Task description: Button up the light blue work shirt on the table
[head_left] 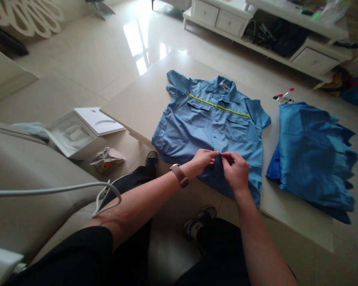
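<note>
A blue short-sleeved shirt lies spread front side up on a pale table, its collar pointing away from me. A yellow-green stripe crosses its chest above two flap pockets. My left hand, with a brown-strapped watch on the wrist, pinches the shirt's front placket low down. Close beside it, my right hand grips the same placket between thumb and fingers. The fingertips of both hands nearly meet there. The shirt's lower hem hangs over the table's near edge. Any button under the fingers is too small to make out.
Folded blue clothes lie stacked on the table's right side, with red-capped bottles behind. An open white box and a crumpled bag sit on the floor at left, near a sofa. A white cable crosses my left arm.
</note>
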Motion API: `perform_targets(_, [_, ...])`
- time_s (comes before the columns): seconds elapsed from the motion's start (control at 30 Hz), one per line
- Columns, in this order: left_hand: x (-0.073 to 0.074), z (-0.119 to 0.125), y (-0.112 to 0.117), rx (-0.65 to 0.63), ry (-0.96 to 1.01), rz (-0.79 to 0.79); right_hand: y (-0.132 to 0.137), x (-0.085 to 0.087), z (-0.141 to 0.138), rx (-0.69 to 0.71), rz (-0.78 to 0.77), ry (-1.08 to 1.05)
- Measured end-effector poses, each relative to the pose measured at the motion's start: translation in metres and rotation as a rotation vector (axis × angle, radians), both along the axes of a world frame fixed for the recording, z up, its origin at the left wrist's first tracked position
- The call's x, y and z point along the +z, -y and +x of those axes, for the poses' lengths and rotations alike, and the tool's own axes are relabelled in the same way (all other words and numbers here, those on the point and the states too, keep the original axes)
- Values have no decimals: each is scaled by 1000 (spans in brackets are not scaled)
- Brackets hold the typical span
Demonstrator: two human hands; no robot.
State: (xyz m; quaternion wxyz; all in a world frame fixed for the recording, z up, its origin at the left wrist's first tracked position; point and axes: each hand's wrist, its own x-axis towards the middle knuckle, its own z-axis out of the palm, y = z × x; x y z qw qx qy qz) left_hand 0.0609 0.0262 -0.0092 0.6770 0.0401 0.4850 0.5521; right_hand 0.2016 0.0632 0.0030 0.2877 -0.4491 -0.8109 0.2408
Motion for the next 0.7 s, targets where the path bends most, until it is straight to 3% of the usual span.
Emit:
perform_targets(0.37, [5, -3, 2, 35, 93, -56, 4, 5, -4, -12, 8, 23])
perform_targets(0.7, [3, -6, 4, 12, -81, 10, 2, -1, -7, -41, 15, -3])
